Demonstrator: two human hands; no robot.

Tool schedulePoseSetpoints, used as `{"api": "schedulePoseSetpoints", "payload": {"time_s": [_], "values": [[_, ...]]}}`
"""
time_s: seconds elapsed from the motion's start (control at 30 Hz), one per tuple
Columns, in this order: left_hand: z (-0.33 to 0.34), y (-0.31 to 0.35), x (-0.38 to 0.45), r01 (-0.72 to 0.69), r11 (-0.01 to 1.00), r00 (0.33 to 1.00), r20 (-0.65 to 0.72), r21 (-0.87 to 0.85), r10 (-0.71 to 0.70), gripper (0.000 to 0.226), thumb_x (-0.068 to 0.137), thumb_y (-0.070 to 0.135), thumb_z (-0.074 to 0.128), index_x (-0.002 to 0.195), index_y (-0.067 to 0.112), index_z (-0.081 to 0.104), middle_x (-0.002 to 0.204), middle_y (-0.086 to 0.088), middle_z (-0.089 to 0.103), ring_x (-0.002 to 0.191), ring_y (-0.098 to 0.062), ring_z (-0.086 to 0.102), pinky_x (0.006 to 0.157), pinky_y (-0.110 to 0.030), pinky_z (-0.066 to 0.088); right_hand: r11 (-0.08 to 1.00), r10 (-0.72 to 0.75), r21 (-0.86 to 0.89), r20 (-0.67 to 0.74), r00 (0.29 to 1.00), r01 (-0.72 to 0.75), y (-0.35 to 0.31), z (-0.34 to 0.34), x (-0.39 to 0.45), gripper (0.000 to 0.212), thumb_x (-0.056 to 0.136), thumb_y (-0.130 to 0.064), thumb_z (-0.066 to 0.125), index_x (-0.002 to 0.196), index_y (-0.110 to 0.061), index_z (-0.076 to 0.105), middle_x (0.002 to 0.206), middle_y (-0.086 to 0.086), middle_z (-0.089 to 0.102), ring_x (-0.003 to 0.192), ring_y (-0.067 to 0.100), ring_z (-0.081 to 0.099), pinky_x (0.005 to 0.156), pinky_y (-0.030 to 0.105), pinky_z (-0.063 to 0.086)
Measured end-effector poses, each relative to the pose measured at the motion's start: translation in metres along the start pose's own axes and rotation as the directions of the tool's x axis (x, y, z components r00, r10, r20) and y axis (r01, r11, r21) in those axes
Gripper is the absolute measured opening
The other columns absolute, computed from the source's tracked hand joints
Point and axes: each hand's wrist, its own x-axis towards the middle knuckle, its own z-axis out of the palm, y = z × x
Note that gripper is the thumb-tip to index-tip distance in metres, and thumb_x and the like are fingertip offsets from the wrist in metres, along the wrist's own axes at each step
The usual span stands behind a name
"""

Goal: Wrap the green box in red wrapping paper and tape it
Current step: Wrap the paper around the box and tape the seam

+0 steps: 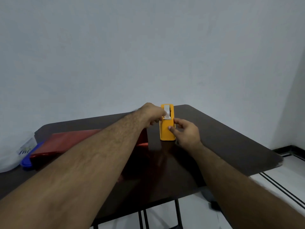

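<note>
The red-wrapped box [92,142] lies flat on the dark bench [222,142], left of centre, and my left forearm crosses over its near right part and hides some of it. The shiny red paper covers every side that shows; I cannot see any green. Just to its right, a little apart from the box's right end, the yellow tape dispenser [167,129] stands upright near the far edge of the bench.

My left hand [152,114] reaches to the dispenser's top, its fingers curled and pinching the strip of clear tape [167,113] at its left edge. The strip runs down the upper front of the dispenser. My right hand [186,133] is at the dispenser's right side, thumb pressed on the yellow front face and forefinger at the upper right edge, so the fingers are clamped round the body and steady it. The other fingers of that hand are tucked behind, and I cannot tell how they lie.

At the left end of the bench, touching the box's near left corner, a blue lid [28,161] shows, with a clear plastic bag [19,152] beside it. Beyond the bench is a plain pale wall [148,47], and a white tiled floor [280,176] with dark lines shows at the right.
</note>
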Motion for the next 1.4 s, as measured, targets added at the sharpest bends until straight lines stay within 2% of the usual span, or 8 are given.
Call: {"api": "schedulePoseSetpoints", "payload": {"time_s": [0.27, 0.73, 0.9, 1.0, 1.07, 1.23, 1.33, 1.4], "values": [[0.004, 0.016, 0.004, 0.256, 0.967, 0.957, 0.142, -0.004, -0.253, 0.026, 0.09, 0.022, 0.067, 0.07, 0.021, 0.05, 0.066, 0.004, 0.043, 0.06, -0.016, 0.031, 0.057, -0.03, 0.031, 0.999, 0.013, 0.048, -0.022, 1.0, -0.012, 0.0, 0.001, 0.0, 0.047, 0.091, -0.04, 0.079, 0.136, -0.027, 0.07, 0.132, -0.004, 0.072, 0.12, 0.016, 0.065, 0.102, 0.043, 0.057], [-0.007, 0.037, -0.027, 0.276, 0.957, 0.958, 0.104, -0.088, -0.267, 0.023, 0.089, 0.018, 0.063, 0.07, 0.022, 0.05, 0.057, 0.006, 0.043, 0.044, -0.013, 0.026, 0.053, -0.027, 0.029, 0.996, -0.005, -0.089, -0.051, 0.999, 0.001, -0.009, -0.003, -0.005, 0.054, 0.093, -0.043, 0.076, 0.142, -0.023, 0.065, 0.139, -0.001, 0.064, 0.127, 0.021, 0.059, 0.107, 0.043, 0.052], [0.003, 0.016, -0.037, 0.285, 0.955, 0.953, 0.127, -0.079, -0.274, 0.022, 0.097, 0.017, 0.062, 0.077, 0.02, 0.052, 0.06, 0.004, 0.042, 0.051, -0.013, 0.029, 0.062, -0.029, 0.028, 0.999, -0.002, -0.045, -0.022, 1.0, 0.001, -0.01, -0.004, -0.007, 0.052, 0.093, -0.039, 0.078, 0.141, -0.024, 0.067, 0.133, -0.002, 0.065, 0.122, 0.02, 0.06, 0.105, 0.045, 0.053], [0.012, 0.012, -0.04, 0.233, 0.965, 0.97, 0.093, -0.116, -0.223, 0.024, 0.1, 0.01, 0.059, 0.078, 0.018, 0.052, 0.064, 0.002, 0.04, 0.041, -0.01, 0.034, 0.076, -0.03, 0.046, 1.0, -0.006, 0.024, 0.006, 1.0, 0.006, -0.006, -0.004, -0.006, 0.048, 0.093, -0.032, 0.078, 0.14, -0.024, 0.068, 0.129, -0.003, 0.066, 0.117, 0.018, 0.061, 0.104, 0.045, 0.054], [0.021, 0.008, -0.044, 0.229, 0.971, 0.97, 0.099, -0.072, -0.222, 0.026, 0.098, 0.007, 0.061, 0.075, 0.015, 0.051, 0.067, 0.001, 0.04, 0.049, -0.013, 0.034, 0.091, -0.036, 0.048, 0.998, -0.006, 0.059, 0.02, 1.0, 0.005, -0.003, -0.005, -0.006, 0.047, 0.094, -0.028, 0.077, 0.14, -0.024, 0.068, 0.126, -0.004, 0.066, 0.114, 0.018, 0.062, 0.101, 0.046, 0.057], [0.043, -0.006, -0.047, 0.167, 0.97, 0.984, -0.036, -0.175, -0.176, 0.019, 0.085, -0.004, 0.076, 0.081, 0.007, 0.061, 0.087, -0.01, 0.065, 0.074, -0.018, 0.06, 0.054, -0.028, 0.04, 0.997, -0.028, 0.067, 0.03, 0.999, 0.026, 0.001, -0.005, -0.002, 0.051, 0.093, -0.018, 0.077, 0.142, -0.026, 0.066, 0.127, -0.006, 0.066, 0.111, 0.013, 0.062, 0.102, 0.041, 0.056], [0.035, -0.002, -0.052, 0.078, 0.971, 0.984, -0.141, -0.225, -0.112, 0.028, 0.082, 0.004, 0.083, 0.107, 0.006, 0.071, 0.106, -0.013, 0.071, 0.104, -0.024, 0.07, 0.073, -0.029, 0.055, 0.991, -0.058, 0.116, -0.068, 0.996, 0.066, -0.003, -0.007, -0.005, 0.052, 0.092, -0.011, 0.073, 0.142, -0.021, 0.065, 0.127, -0.008, 0.064, 0.115, 0.01, 0.059, 0.103, 0.032, 0.052], [0.018, -0.001, -0.059, 0.014, 0.979, 0.987, -0.156, -0.202, -0.046, 0.025, 0.086, 0.011, 0.084, 0.108, 0.007, 0.071, 0.097, -0.01, 0.066, 0.087, -0.023, 0.069, 0.066, -0.029, 0.053, 0.983, -0.112, 0.12, -0.193, 0.975, 0.137, -0.01, -0.009, -0.011, 0.039, 0.095, -0.015, 0.071, 0.133, -0.017, 0.072, 0.121, -0.005, 0.065, 0.11, 0.011, 0.062, 0.101, 0.035, 0.055]]}}
